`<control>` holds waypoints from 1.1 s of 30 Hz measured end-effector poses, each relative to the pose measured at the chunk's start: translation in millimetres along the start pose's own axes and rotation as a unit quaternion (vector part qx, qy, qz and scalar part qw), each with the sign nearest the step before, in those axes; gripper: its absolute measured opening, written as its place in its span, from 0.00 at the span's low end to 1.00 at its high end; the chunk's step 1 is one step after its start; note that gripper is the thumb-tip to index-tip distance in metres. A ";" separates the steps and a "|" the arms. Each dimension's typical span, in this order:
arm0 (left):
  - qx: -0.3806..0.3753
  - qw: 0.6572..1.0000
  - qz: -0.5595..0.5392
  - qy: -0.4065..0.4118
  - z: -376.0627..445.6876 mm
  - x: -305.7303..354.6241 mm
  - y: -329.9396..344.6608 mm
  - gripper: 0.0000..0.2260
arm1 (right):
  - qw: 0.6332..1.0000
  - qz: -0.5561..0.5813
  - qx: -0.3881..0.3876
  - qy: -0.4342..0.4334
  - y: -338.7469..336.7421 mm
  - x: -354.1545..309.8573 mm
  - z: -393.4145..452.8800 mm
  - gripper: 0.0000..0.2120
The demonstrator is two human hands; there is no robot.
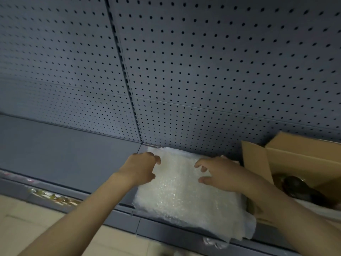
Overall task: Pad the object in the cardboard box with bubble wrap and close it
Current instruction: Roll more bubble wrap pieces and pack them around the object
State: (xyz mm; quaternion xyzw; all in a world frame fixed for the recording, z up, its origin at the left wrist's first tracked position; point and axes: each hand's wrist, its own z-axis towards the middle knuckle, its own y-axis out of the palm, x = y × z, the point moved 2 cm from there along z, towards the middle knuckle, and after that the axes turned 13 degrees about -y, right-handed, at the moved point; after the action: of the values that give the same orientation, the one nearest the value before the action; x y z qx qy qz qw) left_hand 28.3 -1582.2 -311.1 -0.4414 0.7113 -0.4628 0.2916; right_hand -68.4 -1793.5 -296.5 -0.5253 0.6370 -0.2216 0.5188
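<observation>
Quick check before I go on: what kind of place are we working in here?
Probably a shop or stockroom: a grey pegboard back panel rises behind a metal shelf, where a stack of bubble wrap lies beside an open cardboard box.

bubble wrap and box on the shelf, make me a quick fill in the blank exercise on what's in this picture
1. Both hands, the left hand and the right hand, reach onto a stack of ____ sheets.
2. The open cardboard box stands to the ____ of the bubble wrap.
3. The wall behind the grey shelf is a grey ____ full of small holes.
4. Inside the box lies a ____-coloured object.

Missing words: bubble wrap; right; pegboard; dark
</observation>
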 end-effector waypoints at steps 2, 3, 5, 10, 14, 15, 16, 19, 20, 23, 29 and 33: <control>-0.014 1.000 0.002 -0.002 5.7 0.7 9.0 0.22 | 1.000 0.004 0.010 0.014 7.3 3.1 8.3 0.22; -0.019 1.000 0.004 0.001 8.9 1.2 14.0 0.22 | 0.999 0.017 0.017 0.021 13.5 5.4 12.9 0.22; -0.035 0.999 0.015 0.013 15.4 2.3 24.8 0.22 | 0.998 0.036 0.020 0.039 29.2 10.1 22.0 0.23; -0.069 0.995 0.044 0.063 37.7 15.1 59.0 0.22 | 0.993 0.042 0.008 0.109 75.0 29.1 41.9 0.24; -0.087 0.986 0.072 0.122 60.6 34.9 86.1 0.27 | 0.970 0.041 0.026 0.240 102.6 53.1 49.5 0.26; -0.096 0.984 0.075 0.131 65.4 38.6 92.3 0.28 | 0.959 0.045 0.042 0.276 106.8 58.6 48.6 0.27; -0.109 0.981 0.079 0.137 69.7 40.7 98.6 0.29 | 0.949 0.049 0.063 0.306 111.2 63.9 47.7 0.27; -0.130 0.976 0.094 0.145 78.8 41.6 118.2 0.30 | 0.922 0.046 0.111 0.369 122.4 76.0 41.0 0.29; -0.127 0.975 0.103 0.148 80.0 40.3 123.1 0.30 | 0.913 0.052 0.122 0.386 126.2 78.0 38.3 0.30; -0.114 0.976 0.103 0.156 82.6 37.4 129.9 0.30 | 0.885 0.109 0.168 0.420 131.4 80.0 32.2 0.33; -0.107 0.976 0.081 0.173 86.2 33.5 135.0 0.30 | 0.844 0.142 0.280 0.434 122.5 75.6 21.8 0.34; -0.113 0.973 0.072 0.186 86.9 31.5 134.7 0.30 | 0.795 0.217 0.370 0.429 99.0 54.9 19.2 0.34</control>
State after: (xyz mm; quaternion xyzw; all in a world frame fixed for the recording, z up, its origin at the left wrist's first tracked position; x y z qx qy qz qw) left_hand 37.7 -1620.7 -469.6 -0.3251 0.8306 -0.4313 0.1353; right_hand -89.8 -1803.1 -408.8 0.0076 0.7609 -0.5246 0.3818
